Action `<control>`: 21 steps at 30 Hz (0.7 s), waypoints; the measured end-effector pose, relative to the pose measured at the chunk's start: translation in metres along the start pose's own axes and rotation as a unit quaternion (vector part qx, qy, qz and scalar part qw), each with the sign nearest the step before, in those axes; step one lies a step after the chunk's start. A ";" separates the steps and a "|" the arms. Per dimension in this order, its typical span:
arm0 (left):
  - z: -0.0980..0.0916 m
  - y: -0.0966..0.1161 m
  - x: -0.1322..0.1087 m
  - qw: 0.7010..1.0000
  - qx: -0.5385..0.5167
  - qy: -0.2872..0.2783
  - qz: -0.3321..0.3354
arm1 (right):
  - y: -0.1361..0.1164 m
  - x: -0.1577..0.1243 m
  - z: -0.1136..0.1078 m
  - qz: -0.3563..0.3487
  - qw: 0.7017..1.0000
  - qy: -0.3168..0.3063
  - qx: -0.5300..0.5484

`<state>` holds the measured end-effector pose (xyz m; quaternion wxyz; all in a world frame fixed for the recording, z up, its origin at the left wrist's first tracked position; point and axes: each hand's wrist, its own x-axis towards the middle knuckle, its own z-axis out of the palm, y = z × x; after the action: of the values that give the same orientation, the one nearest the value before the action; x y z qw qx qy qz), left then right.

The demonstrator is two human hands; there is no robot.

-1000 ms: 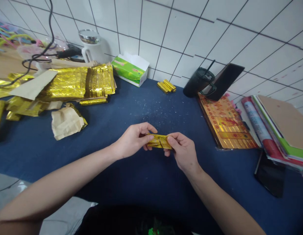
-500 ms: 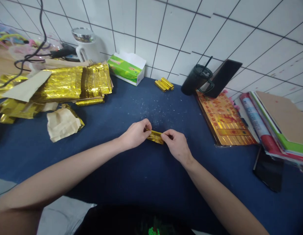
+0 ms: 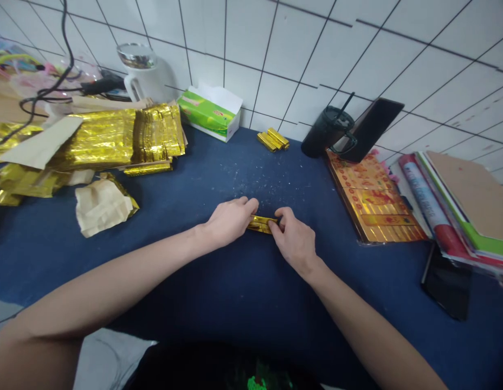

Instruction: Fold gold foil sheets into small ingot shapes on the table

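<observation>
A narrow folded strip of gold foil paper lies between my two hands, low over the dark blue table. My left hand is closed on its left end, fingers curled and partly hiding it. At the right end, my right hand pinches the strip between thumb and fingers. Further back, near the wall, several small gold folded pieces lie side by side. To the left sits a thick pile of gold foil paper, with a crumpled beige-backed sheet in front of it.
A green tissue box and a white mug stand by the tiled wall. On the right are a black cup, a propped dark tablet, an orange-gold packet, stacked folders and a black phone.
My left hand has shifted slightly right and its fingers have come down over the strip's end. The strip now looks flatter and narrower. My right hand keeps its pinch.
</observation>
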<state>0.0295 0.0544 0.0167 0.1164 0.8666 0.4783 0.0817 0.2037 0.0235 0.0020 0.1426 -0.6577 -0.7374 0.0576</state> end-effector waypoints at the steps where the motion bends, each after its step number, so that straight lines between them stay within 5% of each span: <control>1: 0.001 0.000 0.000 0.999 0.010 0.010 0.034 | 0.002 -0.001 0.001 -0.021 1.000 0.006 0.003; 8: 0.002 -0.006 -0.007 0.987 0.035 0.010 0.159 | 0.015 -0.003 -0.004 -0.143 0.990 -0.009 0.018; 13: -0.004 -0.003 -0.021 0.983 0.058 0.016 0.174 | 0.021 -0.005 -0.020 -0.207 0.974 -0.085 0.024; 21: 0.004 -0.001 -0.023 0.979 0.105 0.038 0.169 | 0.021 -0.004 -0.018 -0.197 0.976 -0.090 0.004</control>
<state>0.0176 0.0347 0.0121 -0.0083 0.9387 0.3348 0.0823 0.2287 0.0206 0.0128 0.0870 -0.4909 -0.8622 0.0899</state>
